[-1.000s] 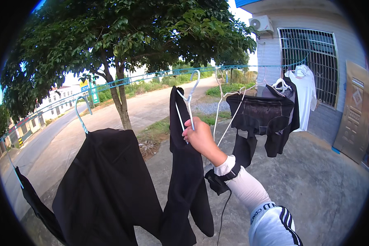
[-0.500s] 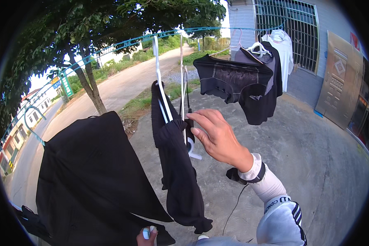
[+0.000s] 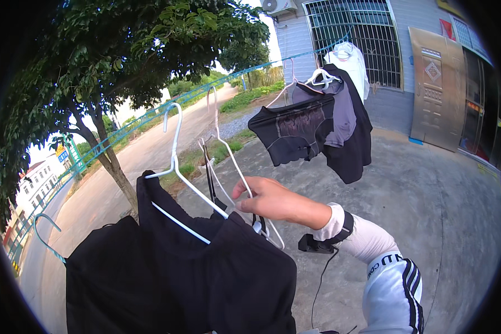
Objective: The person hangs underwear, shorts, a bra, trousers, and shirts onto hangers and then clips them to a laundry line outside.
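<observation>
In front of me, a white clothes hanger (image 3: 175, 147) carries a black garment (image 3: 245, 267) with a wide neck opening. Just beyond it a pale pinkish hanger (image 3: 226, 146) hangs with its hook at the line, thin black straps beside it. My right hand (image 3: 270, 199) reaches in from the right, its curled fingers closed around the side wire of the pale hanger. Another black garment (image 3: 100, 267) on a teal hanger (image 3: 45, 234) hangs at the left, partly overlapped by the nearer one. My left hand is out of sight.
A teal clothesline (image 3: 145, 118) runs from lower left to the barred window (image 3: 353, 42). Farther right hang black shorts (image 3: 295, 131), dark tops and a white shirt (image 3: 348, 61). A cable (image 3: 320, 284) dangles from a black device (image 3: 314, 244) at my right wrist.
The white hanger and its black garment have come nearer and turned broadside. My right hand has shifted slightly left and lower, closing on the pale hanger. My left hand has left view.
</observation>
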`<action>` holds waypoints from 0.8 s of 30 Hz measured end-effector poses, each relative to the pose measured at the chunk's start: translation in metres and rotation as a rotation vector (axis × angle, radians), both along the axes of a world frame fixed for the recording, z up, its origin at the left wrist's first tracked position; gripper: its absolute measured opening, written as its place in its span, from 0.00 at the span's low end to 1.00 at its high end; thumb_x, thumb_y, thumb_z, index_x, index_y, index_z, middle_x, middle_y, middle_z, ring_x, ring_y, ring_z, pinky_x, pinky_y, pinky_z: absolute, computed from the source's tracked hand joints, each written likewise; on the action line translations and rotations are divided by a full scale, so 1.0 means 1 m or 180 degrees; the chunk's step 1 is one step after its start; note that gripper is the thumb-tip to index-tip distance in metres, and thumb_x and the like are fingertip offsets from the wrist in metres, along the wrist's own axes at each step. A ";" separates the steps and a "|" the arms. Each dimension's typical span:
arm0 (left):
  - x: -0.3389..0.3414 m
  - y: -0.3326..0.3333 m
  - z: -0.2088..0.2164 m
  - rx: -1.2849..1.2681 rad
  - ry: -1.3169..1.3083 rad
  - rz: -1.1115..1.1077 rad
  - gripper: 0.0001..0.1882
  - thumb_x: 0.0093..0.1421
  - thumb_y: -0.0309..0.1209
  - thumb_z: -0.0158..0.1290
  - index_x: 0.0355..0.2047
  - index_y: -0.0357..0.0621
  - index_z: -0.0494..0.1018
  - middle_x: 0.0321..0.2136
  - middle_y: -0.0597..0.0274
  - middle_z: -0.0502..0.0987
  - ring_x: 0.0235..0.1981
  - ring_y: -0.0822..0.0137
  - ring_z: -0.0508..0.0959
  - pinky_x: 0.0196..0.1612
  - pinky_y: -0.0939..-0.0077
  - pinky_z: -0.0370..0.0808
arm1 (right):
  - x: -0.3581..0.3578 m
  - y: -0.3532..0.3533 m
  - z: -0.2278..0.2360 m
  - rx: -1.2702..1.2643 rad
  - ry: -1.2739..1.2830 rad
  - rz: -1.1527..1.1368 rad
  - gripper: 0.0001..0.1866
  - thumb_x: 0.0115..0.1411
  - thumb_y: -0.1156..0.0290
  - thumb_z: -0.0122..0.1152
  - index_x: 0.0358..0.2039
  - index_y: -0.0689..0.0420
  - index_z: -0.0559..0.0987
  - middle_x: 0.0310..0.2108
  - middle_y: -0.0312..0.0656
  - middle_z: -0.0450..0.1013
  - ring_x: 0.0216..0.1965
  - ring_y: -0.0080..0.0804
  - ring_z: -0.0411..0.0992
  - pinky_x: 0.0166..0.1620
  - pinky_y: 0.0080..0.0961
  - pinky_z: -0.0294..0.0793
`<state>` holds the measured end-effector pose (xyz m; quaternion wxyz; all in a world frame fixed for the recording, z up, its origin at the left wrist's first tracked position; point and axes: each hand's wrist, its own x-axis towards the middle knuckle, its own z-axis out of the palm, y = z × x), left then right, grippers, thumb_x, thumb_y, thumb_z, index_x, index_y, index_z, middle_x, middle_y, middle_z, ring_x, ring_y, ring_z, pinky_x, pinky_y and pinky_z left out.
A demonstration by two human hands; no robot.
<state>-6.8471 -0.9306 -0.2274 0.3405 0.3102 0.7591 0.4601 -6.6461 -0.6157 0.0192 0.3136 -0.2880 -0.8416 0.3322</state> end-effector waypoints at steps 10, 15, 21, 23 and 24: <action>-0.007 0.001 -0.032 0.0283 0.0245 -0.0079 0.10 0.58 0.31 0.58 0.33 0.36 0.74 0.28 0.65 0.76 0.28 0.76 0.71 0.30 0.78 0.69 | 0.007 0.041 -0.033 -0.1188 0.1325 0.0679 0.06 0.64 0.71 0.48 0.36 0.57 0.73 0.26 0.33 0.66 0.18 0.18 0.67 0.19 0.16 0.67; -0.008 0.004 -0.029 0.0425 0.0751 -0.0233 0.14 0.59 0.32 0.58 0.39 0.34 0.73 0.29 0.63 0.77 0.31 0.75 0.74 0.30 0.80 0.70 | -0.007 0.066 -0.034 -0.0603 0.1728 0.0490 0.07 0.65 0.69 0.48 0.38 0.56 0.74 0.28 0.33 0.67 0.19 0.17 0.67 0.21 0.17 0.69; -0.053 -0.012 -0.106 0.0279 0.0519 -0.0157 0.12 0.59 0.33 0.57 0.37 0.36 0.74 0.23 0.63 0.76 0.22 0.76 0.74 0.24 0.83 0.70 | -0.016 0.079 -0.016 -0.0701 0.2003 0.0430 0.08 0.64 0.71 0.50 0.41 0.56 0.75 0.27 0.34 0.68 0.16 0.18 0.68 0.17 0.15 0.68; -0.052 -0.010 -0.110 0.0252 0.0371 -0.0084 0.12 0.59 0.34 0.57 0.36 0.36 0.75 0.23 0.62 0.77 0.21 0.76 0.73 0.23 0.83 0.69 | -0.015 0.082 -0.006 -0.0675 0.2103 0.0385 0.08 0.64 0.70 0.50 0.42 0.56 0.74 0.29 0.35 0.69 0.17 0.19 0.68 0.18 0.16 0.69; -0.048 -0.008 -0.106 0.0222 0.0215 -0.0016 0.11 0.59 0.34 0.57 0.35 0.37 0.75 0.24 0.62 0.77 0.20 0.76 0.73 0.22 0.83 0.68 | -0.013 0.083 -0.003 -0.0650 0.2197 0.0333 0.09 0.65 0.69 0.50 0.43 0.56 0.73 0.32 0.37 0.70 0.18 0.19 0.69 0.19 0.16 0.70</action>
